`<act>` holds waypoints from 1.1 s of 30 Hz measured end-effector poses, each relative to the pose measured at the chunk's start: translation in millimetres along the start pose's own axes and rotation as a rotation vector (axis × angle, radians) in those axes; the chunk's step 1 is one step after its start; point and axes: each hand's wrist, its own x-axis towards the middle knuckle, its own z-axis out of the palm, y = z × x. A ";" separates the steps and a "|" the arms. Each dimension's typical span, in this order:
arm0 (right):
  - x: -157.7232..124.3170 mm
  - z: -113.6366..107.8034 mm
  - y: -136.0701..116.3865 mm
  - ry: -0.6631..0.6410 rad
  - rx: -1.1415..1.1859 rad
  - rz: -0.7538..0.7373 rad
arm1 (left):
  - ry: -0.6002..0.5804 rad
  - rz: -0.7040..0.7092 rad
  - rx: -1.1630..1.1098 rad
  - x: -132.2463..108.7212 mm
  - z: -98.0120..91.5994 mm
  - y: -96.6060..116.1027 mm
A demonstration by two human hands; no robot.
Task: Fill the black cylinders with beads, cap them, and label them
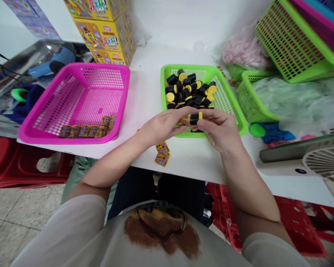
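Observation:
In front of my body, over the near edge of the green basket (241, 122), my two hands meet. Between the fingers of my right hand (221, 128) is a small black jar with a yellow lid (194, 118), lying sideways. My left hand (164, 122) pinches a printed yellow label (184, 120) against the jar's other end; how far it wraps round is unclear. Many similar black jars with yellow lids (187, 89) fill the green basket. Loose printed labels (162, 154) lie on the table below my left hand.
A pink basket (100, 111) at left holds several labelled jars (83, 131) along its near side. Yellow printed boxes (102, 33) are stacked behind it. At right are stacked baskets (297, 48), a green basket of plastic bags (284, 96) and a fan (325, 159).

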 end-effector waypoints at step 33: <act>-21.7 37.2 5.9 0.081 -1.003 -1.153 | 0.101 -0.375 -0.646 -1.9 19.7 31.6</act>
